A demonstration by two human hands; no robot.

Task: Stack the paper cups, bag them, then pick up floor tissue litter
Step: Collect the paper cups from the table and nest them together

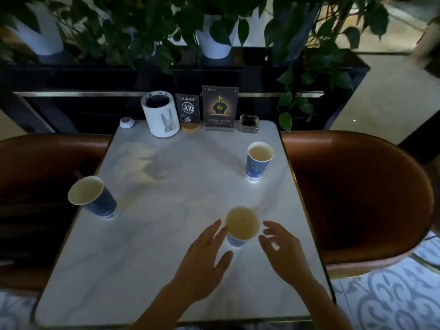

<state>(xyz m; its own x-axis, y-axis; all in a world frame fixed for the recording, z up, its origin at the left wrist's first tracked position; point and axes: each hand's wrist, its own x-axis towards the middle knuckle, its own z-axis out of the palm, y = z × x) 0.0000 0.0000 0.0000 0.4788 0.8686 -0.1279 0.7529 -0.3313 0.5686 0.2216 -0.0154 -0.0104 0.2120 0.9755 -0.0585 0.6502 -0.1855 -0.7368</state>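
Three blue paper cups stand upright and apart on the white marble table [147,253]. The near cup [241,226] is between my hands. My left hand [206,260] is open just left of it, fingertips close to its wall; whether they touch is unclear. Just right of that cup is my right hand [282,246], open with curled fingers and not touching it. A second cup [91,196] sits at the table's left edge. The third cup [259,160] stands at the far right. No bag or tissue is in view.
At the table's back edge stand a white rabbit-print holder [160,115], a small white call button [126,122], an A10 sign [188,110], an upright menu card [219,108] and a glass ashtray [249,123]. Brown armchairs [357,191] flank the table. Potted plants hang behind.
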